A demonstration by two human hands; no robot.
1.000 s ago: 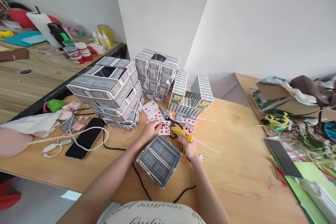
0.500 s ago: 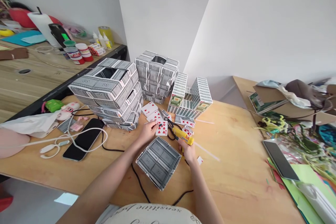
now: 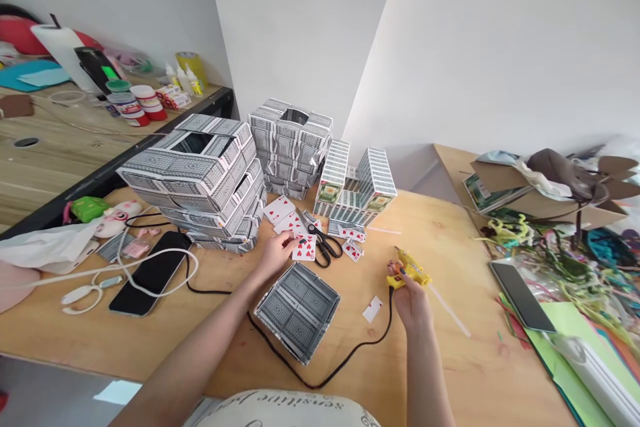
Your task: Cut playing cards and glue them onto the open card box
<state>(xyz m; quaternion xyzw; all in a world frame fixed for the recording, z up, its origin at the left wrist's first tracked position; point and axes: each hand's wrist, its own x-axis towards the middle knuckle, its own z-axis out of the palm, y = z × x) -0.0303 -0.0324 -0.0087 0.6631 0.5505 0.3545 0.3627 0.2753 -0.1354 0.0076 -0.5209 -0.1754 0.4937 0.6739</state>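
My right hand (image 3: 411, 293) is wrapped round a yellow hot glue gun (image 3: 416, 268) with a glue stick and black cord, low over the right side of the table. My left hand (image 3: 277, 252) pinches a playing card (image 3: 304, 252) showing red hearts. Just in front of my body sits a square, open box (image 3: 299, 310) made from patterned grey cards. Black-handled scissors (image 3: 325, 245) lie right of the held card. Face-up heart cards (image 3: 279, 210) are spread behind my left hand, and a small cut card piece (image 3: 373, 309) lies left of the glue gun.
Two tall grey card structures, one at left (image 3: 200, 180) and one behind (image 3: 290, 147), stand beside several stacked card boxes (image 3: 333, 180). A black phone (image 3: 150, 273) and white cable lie at left. Craft scraps (image 3: 560, 267) and another phone (image 3: 523, 297) are at right.
My right hand has carried the glue gun to the right, away from the card and scissors. My left hand stays near the same spot with the card. The view has shifted slightly.
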